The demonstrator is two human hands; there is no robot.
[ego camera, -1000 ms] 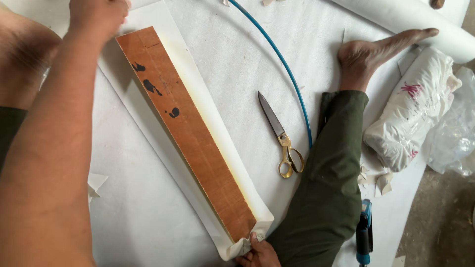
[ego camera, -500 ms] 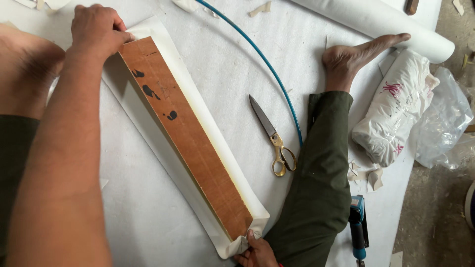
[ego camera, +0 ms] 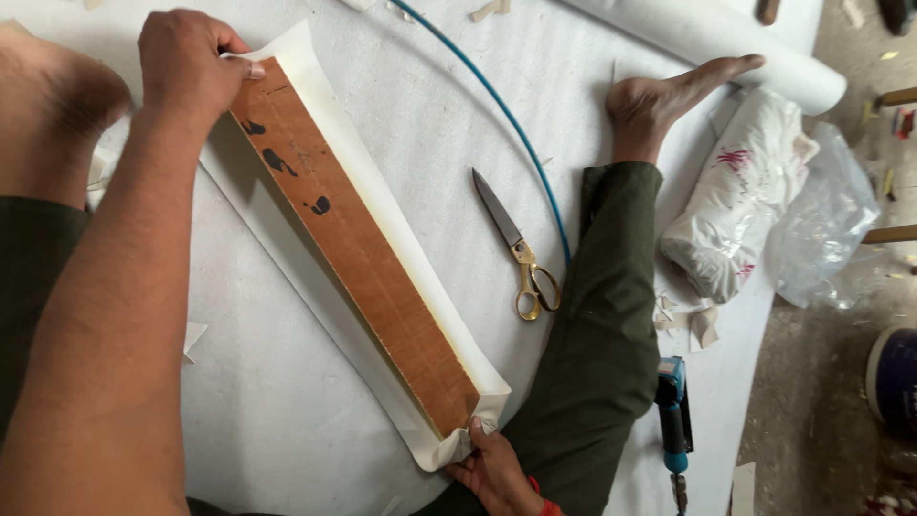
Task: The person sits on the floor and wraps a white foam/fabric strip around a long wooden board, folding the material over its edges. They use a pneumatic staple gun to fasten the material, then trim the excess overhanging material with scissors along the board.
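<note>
A long brown wooden board (ego camera: 353, 248) with dark marks lies diagonally on a white floor sheet. It rests in a cream-white covering sheet (ego camera: 406, 253) that turns up along its sides. My left hand (ego camera: 191, 62) grips the far end of the board and presses the covering's edge against it. My right hand (ego camera: 492, 468) pinches the bunched, folded covering at the board's near corner. My legs lie on either side of the board.
Gold-handled scissors (ego camera: 516, 253) lie right of the board, beside a curved blue hose (ego camera: 497, 105). A blue hand tool (ego camera: 671, 411) sits by my right leg (ego camera: 602, 325). Further right are a white roll (ego camera: 726, 43), a white bundle (ego camera: 735, 201) and a clear plastic bag (ego camera: 821, 229).
My left hand has settled lower over the board's far end, with its fingers on the covering's edge. The right hand stays at the near corner. The view has shifted a little.
</note>
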